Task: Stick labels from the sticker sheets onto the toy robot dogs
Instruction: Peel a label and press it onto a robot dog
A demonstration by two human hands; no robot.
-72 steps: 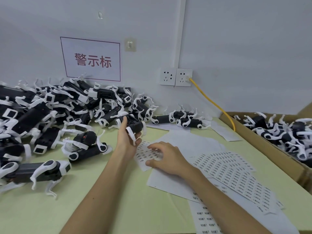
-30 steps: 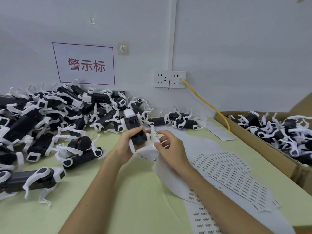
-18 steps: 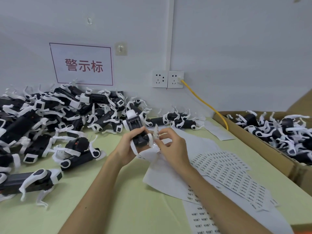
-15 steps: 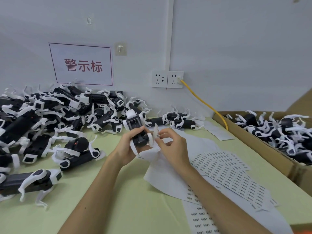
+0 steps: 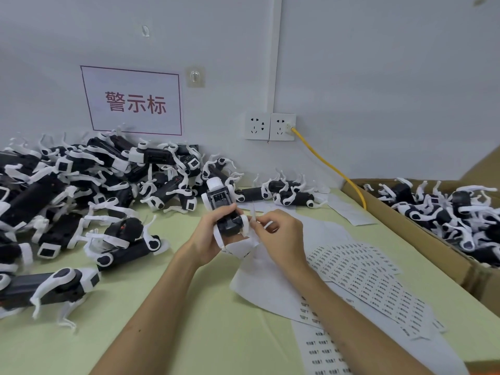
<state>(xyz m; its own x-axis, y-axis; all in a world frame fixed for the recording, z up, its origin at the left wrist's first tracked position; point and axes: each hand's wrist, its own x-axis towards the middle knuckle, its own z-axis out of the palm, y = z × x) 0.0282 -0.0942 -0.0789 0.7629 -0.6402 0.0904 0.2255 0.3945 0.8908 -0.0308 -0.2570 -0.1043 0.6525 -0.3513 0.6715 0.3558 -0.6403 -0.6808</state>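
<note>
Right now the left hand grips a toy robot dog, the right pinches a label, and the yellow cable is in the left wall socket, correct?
No: the head view shows the yellow cable in the right wall socket. The left hand does grip the toy robot dog; the right hand pinches a label.

Toy dog pile left on table — sticker sheets right, cardboard box far right.

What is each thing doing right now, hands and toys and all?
left hand, grips the toy dog
toy dog, in the air, underside up
right hand, pinches a label
label, upright beside the dog
sticker sheets, lying spread out
yellow cable, plugged in
cardboard box, open
</note>
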